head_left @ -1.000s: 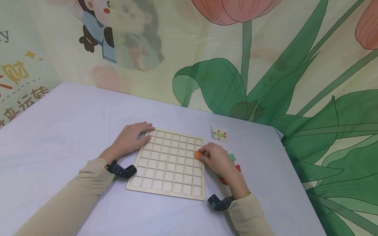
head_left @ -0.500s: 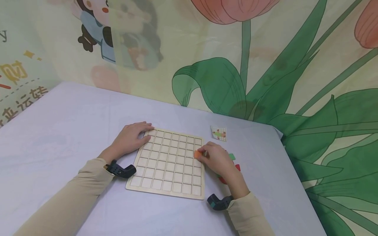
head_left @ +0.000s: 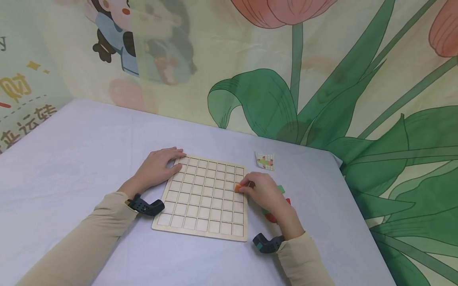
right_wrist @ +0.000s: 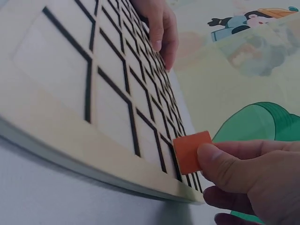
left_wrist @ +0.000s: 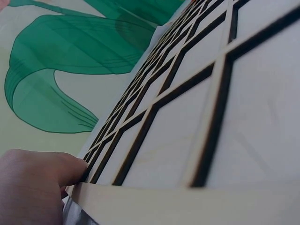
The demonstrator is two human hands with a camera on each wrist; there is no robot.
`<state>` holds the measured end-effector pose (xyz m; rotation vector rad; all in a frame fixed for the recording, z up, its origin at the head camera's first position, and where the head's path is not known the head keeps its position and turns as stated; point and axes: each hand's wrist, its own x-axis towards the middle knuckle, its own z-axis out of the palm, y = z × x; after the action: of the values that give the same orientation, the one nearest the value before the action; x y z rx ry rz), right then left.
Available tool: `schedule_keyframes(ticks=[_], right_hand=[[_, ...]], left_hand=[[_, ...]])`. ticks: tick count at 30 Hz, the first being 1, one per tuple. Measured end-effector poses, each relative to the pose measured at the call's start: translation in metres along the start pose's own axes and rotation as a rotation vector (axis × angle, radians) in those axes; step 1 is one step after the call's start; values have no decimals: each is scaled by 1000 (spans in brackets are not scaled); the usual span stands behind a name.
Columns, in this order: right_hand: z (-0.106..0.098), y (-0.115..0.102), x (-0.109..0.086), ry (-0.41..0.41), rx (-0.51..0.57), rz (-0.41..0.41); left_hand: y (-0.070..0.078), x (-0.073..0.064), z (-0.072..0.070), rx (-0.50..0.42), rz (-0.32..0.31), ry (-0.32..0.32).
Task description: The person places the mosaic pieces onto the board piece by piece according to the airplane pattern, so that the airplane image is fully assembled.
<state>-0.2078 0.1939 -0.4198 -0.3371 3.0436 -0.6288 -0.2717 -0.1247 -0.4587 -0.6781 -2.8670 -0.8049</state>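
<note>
A wooden board [head_left: 205, 202] with a grid of square recesses lies on the white-covered table. My left hand [head_left: 157, 169] rests at its far left corner, fingers and thumb laid over the edge. In the left wrist view, part of that hand [left_wrist: 37, 183] touches the frame. Between thumb and forefinger, my right hand [head_left: 264, 190] pinches an orange square tile [right_wrist: 190, 152]. The tile is held tilted over the right-hand column of the grid, close to the board's right edge. None of the recesses in sight holds a tile.
Green and red pieces, among them a green one [head_left: 281, 189] and a red one [head_left: 270, 217], lie right of the board, partly hidden under my right hand and wrist. A small printed picture card [head_left: 265, 161] lies behind them. A patterned backdrop [head_left: 250, 99] stands along the table's far edge.
The orange tile has turned in my right fingers and shows a narrower face in the head view. Its place over the board is nearly the same. My left hand stays put.
</note>
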Motion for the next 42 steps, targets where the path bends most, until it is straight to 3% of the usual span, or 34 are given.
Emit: schedule_keyframes(ticks=[13,30,42], right_hand=[[-4,5,-3,-131,12,-11],[-6,-1,-4,-149,-27,-34],[-6,-5,-4,-189,-44,13]], left_hand=[[3,1,-1,-1,2,-8],[3,0,-3,-4,-2,-7],[1,0,-2,6,2,-4]])
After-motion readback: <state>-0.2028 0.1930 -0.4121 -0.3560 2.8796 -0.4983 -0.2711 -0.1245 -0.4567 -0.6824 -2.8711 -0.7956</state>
